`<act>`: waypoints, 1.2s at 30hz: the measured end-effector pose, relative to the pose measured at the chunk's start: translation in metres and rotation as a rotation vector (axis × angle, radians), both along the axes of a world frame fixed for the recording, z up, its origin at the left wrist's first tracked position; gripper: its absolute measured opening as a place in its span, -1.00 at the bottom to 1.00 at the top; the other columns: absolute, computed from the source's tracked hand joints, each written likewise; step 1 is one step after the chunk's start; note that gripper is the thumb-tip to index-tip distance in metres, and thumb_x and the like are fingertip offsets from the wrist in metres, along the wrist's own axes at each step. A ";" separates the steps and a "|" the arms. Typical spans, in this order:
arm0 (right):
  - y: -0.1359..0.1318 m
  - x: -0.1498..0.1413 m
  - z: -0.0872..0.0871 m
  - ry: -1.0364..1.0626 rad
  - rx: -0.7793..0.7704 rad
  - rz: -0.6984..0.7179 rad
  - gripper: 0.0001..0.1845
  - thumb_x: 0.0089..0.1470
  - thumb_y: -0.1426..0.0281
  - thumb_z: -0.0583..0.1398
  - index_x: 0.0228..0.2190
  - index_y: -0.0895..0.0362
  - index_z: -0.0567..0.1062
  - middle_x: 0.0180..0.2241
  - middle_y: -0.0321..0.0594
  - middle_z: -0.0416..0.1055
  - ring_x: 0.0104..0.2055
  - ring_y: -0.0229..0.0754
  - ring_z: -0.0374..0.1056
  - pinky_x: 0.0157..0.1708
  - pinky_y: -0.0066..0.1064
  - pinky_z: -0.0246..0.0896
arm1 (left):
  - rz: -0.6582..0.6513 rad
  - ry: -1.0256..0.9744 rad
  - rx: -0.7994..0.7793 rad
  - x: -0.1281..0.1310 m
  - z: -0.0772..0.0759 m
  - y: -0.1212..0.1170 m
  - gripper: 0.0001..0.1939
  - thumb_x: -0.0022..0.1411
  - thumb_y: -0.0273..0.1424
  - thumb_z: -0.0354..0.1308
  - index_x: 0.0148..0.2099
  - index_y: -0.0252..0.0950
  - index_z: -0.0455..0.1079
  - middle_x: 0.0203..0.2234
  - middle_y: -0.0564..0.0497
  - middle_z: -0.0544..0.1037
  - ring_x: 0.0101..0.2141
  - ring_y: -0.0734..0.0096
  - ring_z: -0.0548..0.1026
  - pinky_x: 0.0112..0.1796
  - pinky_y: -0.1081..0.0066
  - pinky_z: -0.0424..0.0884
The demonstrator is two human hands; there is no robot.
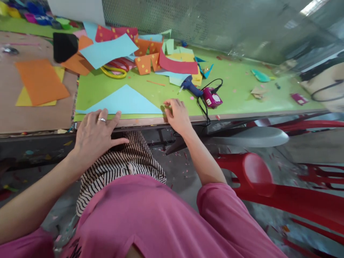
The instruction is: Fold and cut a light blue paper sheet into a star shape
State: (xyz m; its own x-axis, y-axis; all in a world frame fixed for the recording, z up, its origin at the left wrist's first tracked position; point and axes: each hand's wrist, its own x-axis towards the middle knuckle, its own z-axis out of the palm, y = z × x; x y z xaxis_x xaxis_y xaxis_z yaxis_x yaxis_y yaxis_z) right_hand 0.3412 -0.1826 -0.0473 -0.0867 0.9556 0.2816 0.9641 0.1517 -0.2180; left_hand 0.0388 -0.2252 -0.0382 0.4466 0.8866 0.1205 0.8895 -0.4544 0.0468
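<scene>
A light blue paper triangle [125, 101] lies flat on the green tabletop, its long edge along the table's front edge and its tip pointing away from me. My left hand [96, 130], with a ring on one finger, rests its fingertips on the triangle's left lower edge; the fingers are stretched and the thumb is spread. At the triangle's right corner is my right hand [177, 113], fingers slightly bent and apart. Whether it touches the paper there I cannot tell. A blue glue gun [192, 86] lies beyond my right hand, beside a magenta box [212, 97] with a black cord.
Behind the triangle are yellow-handled scissors [114, 72] and a heap of cut paper, including a red strip [178, 65] and a blue sheet [110, 50]. Orange paper [41, 80] lies on the brown board at left. Red chairs [258, 173] stand below the table at right.
</scene>
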 end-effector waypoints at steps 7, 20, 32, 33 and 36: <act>-0.038 -0.060 0.006 -0.125 0.297 0.262 -0.55 0.44 0.36 -0.06 0.16 0.09 0.50 0.20 -0.09 0.51 0.25 -0.04 0.36 0.34 -0.01 -0.02 | -0.009 0.074 0.089 0.005 -0.003 0.002 -0.13 0.34 0.15 0.09 0.44 -0.37 0.22 0.23 -0.50 0.39 0.17 -0.32 0.40 0.12 -0.08 0.35; -0.041 -0.068 -0.024 -0.131 0.191 0.247 -0.39 0.38 0.05 0.10 0.26 0.13 0.45 0.25 0.03 0.43 0.30 0.08 0.38 0.44 0.13 -0.05 | -0.044 0.080 0.241 0.001 -0.018 0.006 -0.21 0.34 0.09 0.13 0.41 -0.32 0.30 0.19 -0.45 0.46 0.15 -0.21 0.45 0.10 -0.03 0.44; -0.045 -0.023 -0.033 -0.152 0.291 0.106 -0.38 0.42 0.03 0.00 0.21 0.16 0.50 0.19 0.04 0.49 0.21 0.12 0.47 0.41 0.13 0.00 | 0.044 -0.123 0.223 -0.055 -0.026 0.010 -0.08 0.42 0.19 -0.21 0.38 -0.53 0.28 0.27 -0.40 0.43 0.31 -0.18 0.33 0.32 -0.11 0.14; -0.045 -0.023 -0.033 -0.148 0.294 0.104 -0.37 0.42 0.03 0.00 0.22 0.16 0.49 0.20 0.05 0.48 0.22 0.13 0.47 0.40 0.15 0.00 | 0.075 -0.126 0.229 -0.057 -0.021 0.008 -0.08 0.42 0.20 -0.23 0.39 -0.50 0.26 0.29 -0.37 0.42 0.33 -0.19 0.30 0.33 -0.14 0.12; -0.045 -0.023 -0.035 -0.147 0.294 0.101 -0.36 0.41 0.02 -0.01 0.22 0.16 0.49 0.20 0.07 0.48 0.22 0.16 0.46 0.38 0.19 0.02 | 0.169 -0.113 0.231 -0.047 -0.008 0.002 -0.08 0.42 0.20 -0.21 0.44 -0.48 0.16 0.39 -0.34 0.27 0.40 -0.26 0.17 0.35 -0.17 0.09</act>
State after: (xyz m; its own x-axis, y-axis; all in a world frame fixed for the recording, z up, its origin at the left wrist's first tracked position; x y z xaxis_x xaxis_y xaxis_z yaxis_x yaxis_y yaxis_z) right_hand 0.3183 -0.2274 -0.0823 -0.2372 0.8196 0.5215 0.9588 0.2840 -0.0102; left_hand -0.0082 -0.2228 -0.0463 0.2675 0.8906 0.3679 0.9484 -0.3108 0.0628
